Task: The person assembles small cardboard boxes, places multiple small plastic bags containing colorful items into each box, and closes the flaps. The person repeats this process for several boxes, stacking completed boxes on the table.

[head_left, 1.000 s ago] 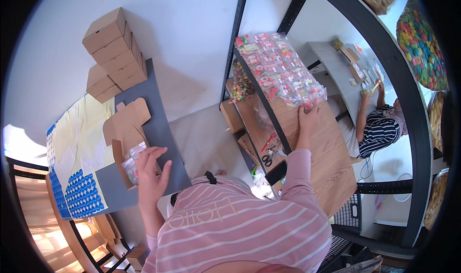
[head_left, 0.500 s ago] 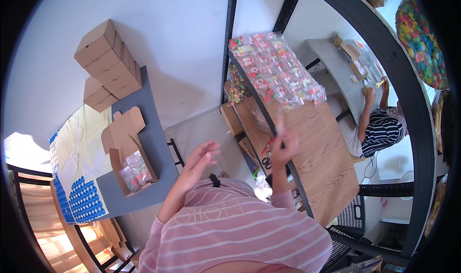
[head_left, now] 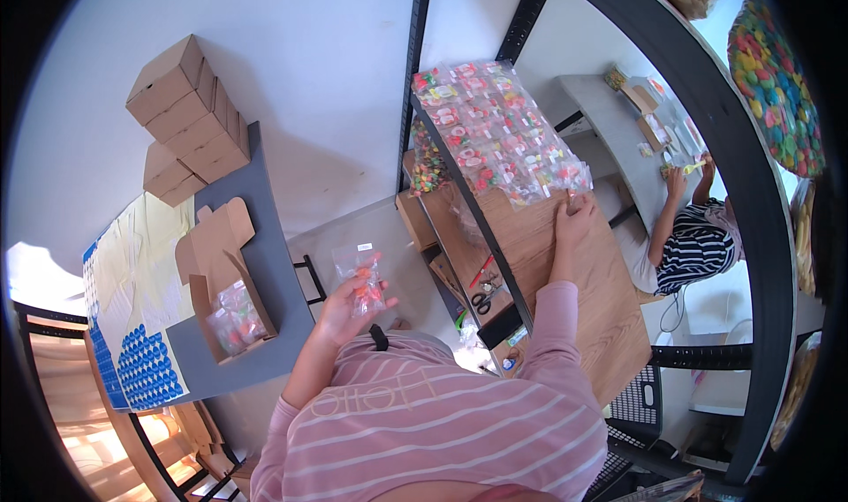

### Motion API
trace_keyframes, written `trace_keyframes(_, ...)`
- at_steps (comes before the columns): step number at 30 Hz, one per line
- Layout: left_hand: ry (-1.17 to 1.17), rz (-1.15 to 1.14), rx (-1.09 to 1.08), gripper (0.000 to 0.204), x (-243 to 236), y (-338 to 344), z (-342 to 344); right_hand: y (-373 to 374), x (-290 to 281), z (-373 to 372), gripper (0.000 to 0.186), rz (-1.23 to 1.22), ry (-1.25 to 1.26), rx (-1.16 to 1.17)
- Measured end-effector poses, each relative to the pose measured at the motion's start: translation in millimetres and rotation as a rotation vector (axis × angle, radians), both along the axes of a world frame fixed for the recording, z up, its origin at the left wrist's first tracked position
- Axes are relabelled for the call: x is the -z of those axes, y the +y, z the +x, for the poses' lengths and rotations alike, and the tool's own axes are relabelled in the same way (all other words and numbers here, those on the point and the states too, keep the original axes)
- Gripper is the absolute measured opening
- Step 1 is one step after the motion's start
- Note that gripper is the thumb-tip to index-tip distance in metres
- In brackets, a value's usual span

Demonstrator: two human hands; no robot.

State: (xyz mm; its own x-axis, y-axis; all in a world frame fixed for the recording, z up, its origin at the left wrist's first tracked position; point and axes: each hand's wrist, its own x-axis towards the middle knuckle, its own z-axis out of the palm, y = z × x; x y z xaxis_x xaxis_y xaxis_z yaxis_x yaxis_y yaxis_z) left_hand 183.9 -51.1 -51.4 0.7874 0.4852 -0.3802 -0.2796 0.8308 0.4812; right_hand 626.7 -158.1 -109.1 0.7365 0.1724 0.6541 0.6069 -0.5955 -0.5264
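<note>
My left hand (head_left: 344, 309) holds a small clear bag of red and orange candy (head_left: 367, 281) from below, in front of my body, with a white label at the bag's top. Over the wooden shelf top, my right hand (head_left: 576, 219) reaches to the near right corner of the laid-out candy bags (head_left: 495, 131). Its fingertips are pinched at the edge of a bag there; the exact grip is partly hidden. To the left, an open cardboard box (head_left: 234, 303) on the grey table contains several similar bags.
Closed cardboard boxes (head_left: 181, 104) are stacked on the grey table (head_left: 291, 325), beside sheets of blue round stickers (head_left: 150, 361). Scissors (head_left: 481, 302) and a red pen (head_left: 481, 270) lie on the lower shelf. Beyond the black rack post (head_left: 698, 87), another person (head_left: 702, 246) works at a grey table.
My left hand was empty and now has a bag of candy in it. My right hand has moved away from my body to the corner of the laid-out bags.
</note>
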Motion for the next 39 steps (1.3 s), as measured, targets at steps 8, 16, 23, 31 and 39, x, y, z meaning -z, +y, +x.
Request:
trace_keyframes(8,-0.029,0.019,-0.049,0.053,-1,-1,-19,-17,10,32,0.025,0.122,0.199,0.009)
trace_keyframes(16,0.203,0.357,-0.177,0.04,-3,-5,-25,-57,-26,-78,0.021,0.579,0.134,-0.153)
trace_keyframes(23,0.295,0.617,-0.25,0.04,-12,-7,-33,9,-69,-261,0.018,0.461,0.198,-0.664)
trace_keyframes(31,0.211,0.89,-0.533,0.058,-28,-30,-60,61,-126,-400,0.019,0.292,0.425,-1.318)
trace_keyframes(39,0.294,0.598,-0.467,0.035,-48,-31,-133,103,-148,-416,0.042,0.012,0.433,-1.683)
